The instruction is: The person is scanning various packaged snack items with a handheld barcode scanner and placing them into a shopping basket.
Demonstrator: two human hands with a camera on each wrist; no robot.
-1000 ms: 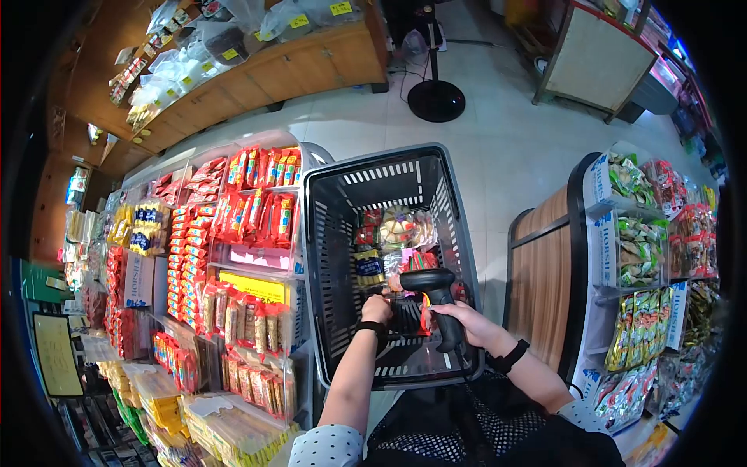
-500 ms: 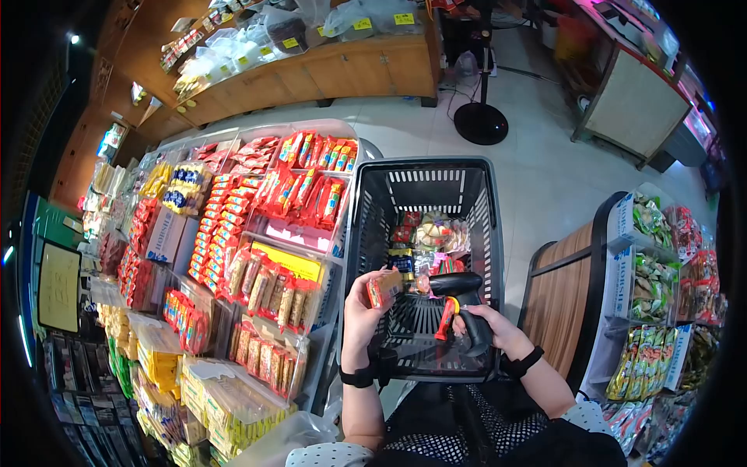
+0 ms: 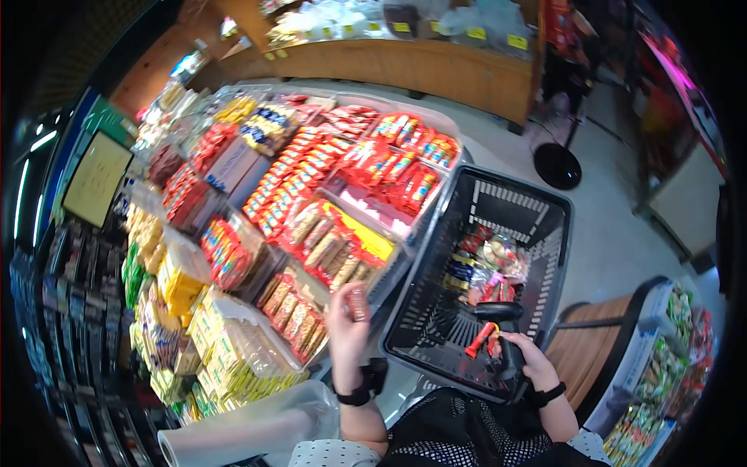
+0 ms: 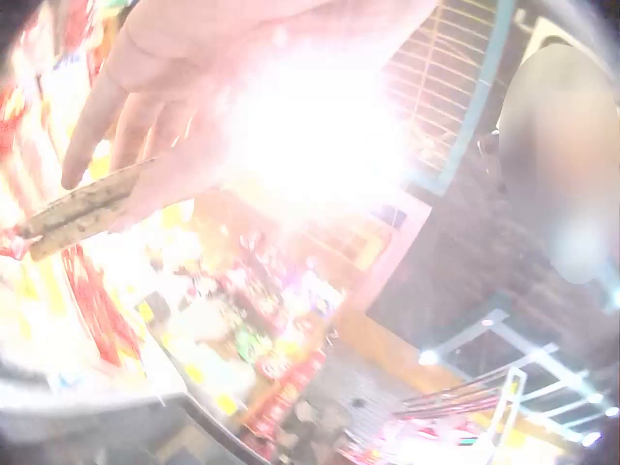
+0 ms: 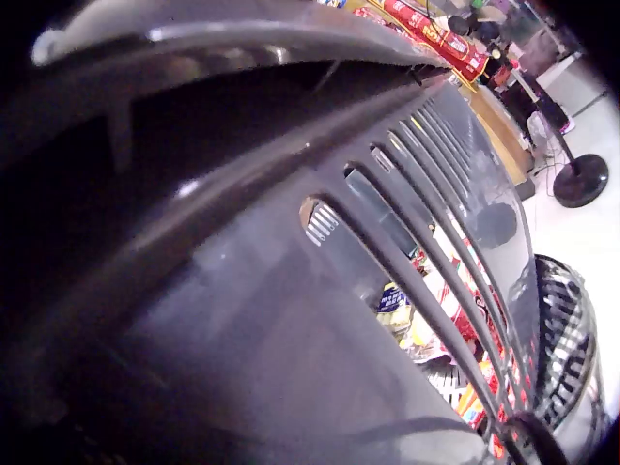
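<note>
My left hand (image 3: 348, 327) holds a small wrapped snack bar (image 3: 357, 304) upright, out over the front corner of the snack display. In the left wrist view the bar (image 4: 82, 211) lies between thumb and fingers, its wrapper end pointing left; glare washes out part of the hand. My right hand (image 3: 531, 359) grips the handle of a black barcode scanner (image 3: 507, 331) above the near end of a black shopping basket (image 3: 410, 311). A red and yellow piece (image 3: 478, 342) hangs beside the scanner's handle. The right wrist view is mostly filled by dark basket wall (image 5: 281, 320).
Several packaged snacks (image 3: 498, 261) lie in the basket. To the left stands a display of red-wrapped bars (image 3: 311, 241) in clear bins. A rolled plastic bag (image 3: 249, 424) lies in front, a wood-sided shelf (image 3: 595, 331) stands right, and a round stand base (image 3: 557, 166) is on the floor.
My left hand has come up out of the basket with the snack bar and moved left toward the display. The head view has turned left. My right hand keeps hold of the scanner over the basket.
</note>
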